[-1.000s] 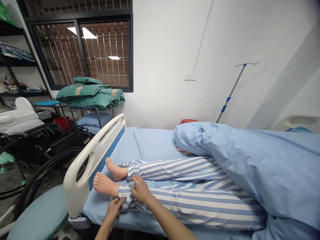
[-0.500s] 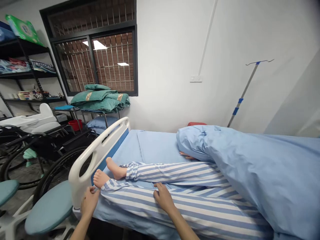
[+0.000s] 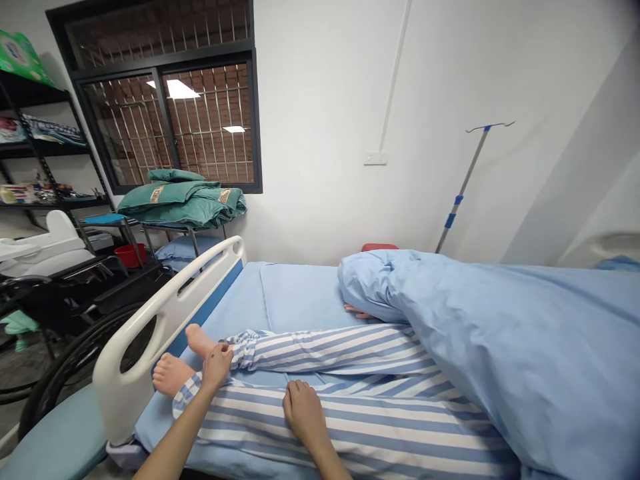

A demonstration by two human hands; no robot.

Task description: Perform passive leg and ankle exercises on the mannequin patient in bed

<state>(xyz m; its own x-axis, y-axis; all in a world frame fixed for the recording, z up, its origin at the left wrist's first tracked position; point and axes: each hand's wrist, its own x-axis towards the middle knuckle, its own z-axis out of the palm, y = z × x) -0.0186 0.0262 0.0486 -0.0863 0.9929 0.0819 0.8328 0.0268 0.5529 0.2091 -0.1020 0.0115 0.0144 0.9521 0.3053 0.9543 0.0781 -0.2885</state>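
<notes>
1. Okay, containers first: a red basin (image 3: 130, 256) sits beside a small blue-topped stool (image 3: 103, 219) over by the window, and I can't see inside it from this angle.
2. The patient figure's striped pyjama legs (image 3: 345, 380) lie along the hospital bed (image 3: 300, 290), long axis running lengthwise, with the bare feet (image 3: 173, 375) at the end by the white bed rail (image 3: 165, 320), toes up and angled toward it.
3. Left hand (image 3: 216, 368) is draped over the far ankle at the trouser cuff, fingers lightly curled, but I can't tell if they're actually gripping.
4. Right hand (image 3: 304, 413) rests flat and open on the near shin, holding nothing.
5. The blue duvet (image 3: 475, 340) hides the figure's upper body, with just its hand (image 3: 357, 311) poking out. Both of the person's forearms get cut off at the bottom edge.
</notes>
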